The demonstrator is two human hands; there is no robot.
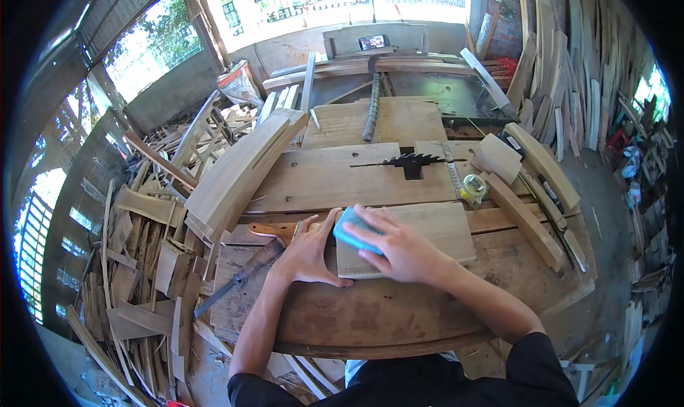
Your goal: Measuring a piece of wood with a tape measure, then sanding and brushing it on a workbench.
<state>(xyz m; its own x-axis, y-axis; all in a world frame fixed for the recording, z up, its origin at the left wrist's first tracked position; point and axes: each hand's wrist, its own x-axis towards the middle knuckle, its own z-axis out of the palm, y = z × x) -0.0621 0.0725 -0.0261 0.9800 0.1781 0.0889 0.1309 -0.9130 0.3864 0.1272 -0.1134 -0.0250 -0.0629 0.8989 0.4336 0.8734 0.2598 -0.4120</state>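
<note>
A pale rectangular wooden board (442, 239) lies flat on the workbench in front of me. My left hand (306, 254) braces the board's left end, thumb at the near corner and fingers toward the far one. In my right hand (402, 250) is a light blue block (348, 234), like a sanding sponge, pressed on the board's upper left part. Its underside is hidden. Beyond my left hand sits a brown wooden tool handle (265, 229), partly covered by the fingers. Close to my left wrist rests a dark metal bar tool (239, 284).
A yellow tape measure (473, 189) and a dark toothed metal piece (412, 165) lie beyond the board. Long shaped timbers (242, 172) flank the bench on the left, others (524, 222) on the right. A long wrapped-handle tool (372, 107) lies farther back. Scrap wood (142, 264) fills the left floor.
</note>
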